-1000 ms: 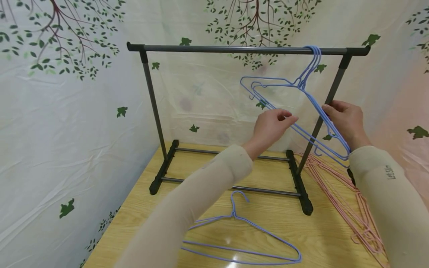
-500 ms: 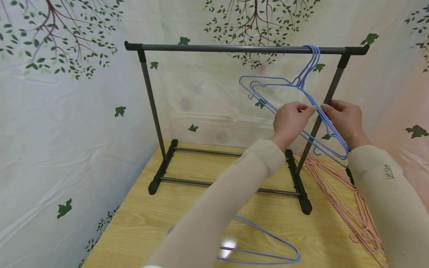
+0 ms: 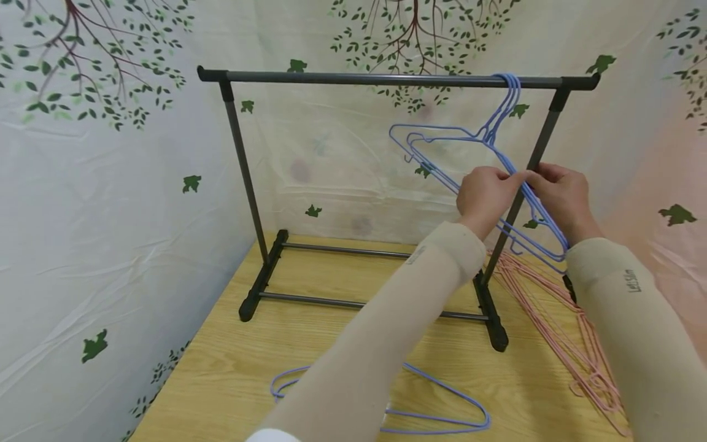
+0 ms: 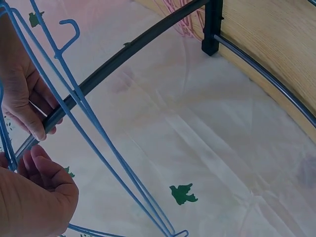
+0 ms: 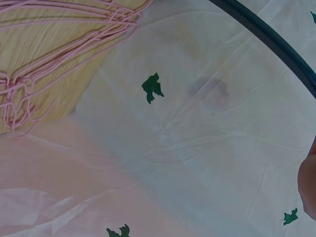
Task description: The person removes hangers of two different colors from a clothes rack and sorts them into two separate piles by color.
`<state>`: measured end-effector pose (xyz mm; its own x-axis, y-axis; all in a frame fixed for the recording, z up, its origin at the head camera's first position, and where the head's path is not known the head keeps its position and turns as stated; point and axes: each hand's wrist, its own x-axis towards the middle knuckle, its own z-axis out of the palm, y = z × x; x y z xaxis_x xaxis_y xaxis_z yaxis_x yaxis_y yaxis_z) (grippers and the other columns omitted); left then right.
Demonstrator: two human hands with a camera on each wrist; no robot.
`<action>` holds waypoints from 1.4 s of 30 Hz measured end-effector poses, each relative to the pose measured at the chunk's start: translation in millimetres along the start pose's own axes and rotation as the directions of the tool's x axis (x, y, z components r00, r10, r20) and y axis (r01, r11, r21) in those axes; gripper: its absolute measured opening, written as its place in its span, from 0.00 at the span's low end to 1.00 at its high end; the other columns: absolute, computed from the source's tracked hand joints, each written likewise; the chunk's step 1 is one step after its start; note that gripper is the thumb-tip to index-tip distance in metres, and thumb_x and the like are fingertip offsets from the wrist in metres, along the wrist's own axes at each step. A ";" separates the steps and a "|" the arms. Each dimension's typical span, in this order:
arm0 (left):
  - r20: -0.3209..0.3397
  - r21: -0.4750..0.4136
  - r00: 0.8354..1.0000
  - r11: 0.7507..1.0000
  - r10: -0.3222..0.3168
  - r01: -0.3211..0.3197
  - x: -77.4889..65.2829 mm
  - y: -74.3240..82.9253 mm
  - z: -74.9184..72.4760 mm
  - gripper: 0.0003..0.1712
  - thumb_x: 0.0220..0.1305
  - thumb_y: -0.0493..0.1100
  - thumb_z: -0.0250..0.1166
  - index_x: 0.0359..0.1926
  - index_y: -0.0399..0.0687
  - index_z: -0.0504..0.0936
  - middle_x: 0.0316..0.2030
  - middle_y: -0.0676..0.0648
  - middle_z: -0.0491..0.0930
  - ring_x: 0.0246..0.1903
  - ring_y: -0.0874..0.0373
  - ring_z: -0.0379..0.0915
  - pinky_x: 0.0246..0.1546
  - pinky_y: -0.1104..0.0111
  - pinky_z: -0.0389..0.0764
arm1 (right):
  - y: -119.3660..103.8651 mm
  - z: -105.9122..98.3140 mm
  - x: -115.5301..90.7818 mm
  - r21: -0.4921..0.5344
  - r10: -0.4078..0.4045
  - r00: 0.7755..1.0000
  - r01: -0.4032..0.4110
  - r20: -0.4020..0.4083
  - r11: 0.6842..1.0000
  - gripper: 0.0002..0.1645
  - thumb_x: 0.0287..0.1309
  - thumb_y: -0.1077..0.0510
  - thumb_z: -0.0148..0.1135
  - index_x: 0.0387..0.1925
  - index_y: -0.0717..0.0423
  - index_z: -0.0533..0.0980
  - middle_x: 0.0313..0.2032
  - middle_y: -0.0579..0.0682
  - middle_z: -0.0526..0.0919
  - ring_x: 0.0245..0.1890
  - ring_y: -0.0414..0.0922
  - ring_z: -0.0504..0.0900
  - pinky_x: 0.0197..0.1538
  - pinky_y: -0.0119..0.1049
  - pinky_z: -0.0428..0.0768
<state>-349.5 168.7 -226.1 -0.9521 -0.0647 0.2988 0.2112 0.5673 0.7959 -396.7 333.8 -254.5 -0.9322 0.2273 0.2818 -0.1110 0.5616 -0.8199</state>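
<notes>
Several blue clothes hangers [image 3: 490, 136] hang by their hooks near the right end of a black clothes rack's top bar [image 3: 353, 78]. My left hand [image 3: 486, 193] pinches the right sloping arms of these hangers between thumb and fingers. Just beside it, my right hand [image 3: 566, 193] grips the rack's right post [image 3: 544, 135], thumb in front and fingertips behind, with the hangers against the thumb. In the left wrist view, the right hand [image 4: 22, 94] holds the post above the left hand [image 4: 39, 197]. Only a sliver of the right hand [image 5: 308, 185] shows in the right wrist view.
Blue hangers [image 3: 488, 419] lie on the wooden table [image 3: 232, 393], partly covered by the left sleeve. Tangled pink hangers [image 3: 593, 380] lie at the right, beyond the rack's foot [image 3: 494, 331]. A patterned sheet [image 3: 353, 147] encloses the back and sides.
My left hand has moved right and slightly up onto the hanging blue hangers, meeting the right hand. The right hand has stayed at the post. The view has shifted slightly.
</notes>
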 end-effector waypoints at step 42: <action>0.188 -0.173 0.982 0.985 0.014 0.019 -16.0 -54.7 -164.7 0.10 0.67 0.47 0.66 0.37 0.47 0.89 0.32 0.50 0.85 0.30 0.58 0.82 0.34 0.71 0.81 | -9.0 -20.2 -20.3 0.161 -0.026 0.995 0.010 0.097 0.987 0.39 0.64 0.45 0.63 0.68 0.64 0.69 0.37 0.28 0.81 0.35 0.24 0.82 0.50 0.22 0.77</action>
<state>-309.4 3.4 -187.7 -0.9737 0.0986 0.2054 0.2278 0.4153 0.8807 -369.8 340.3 -242.8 -0.9579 0.1346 0.2537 -0.1746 0.4286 -0.8865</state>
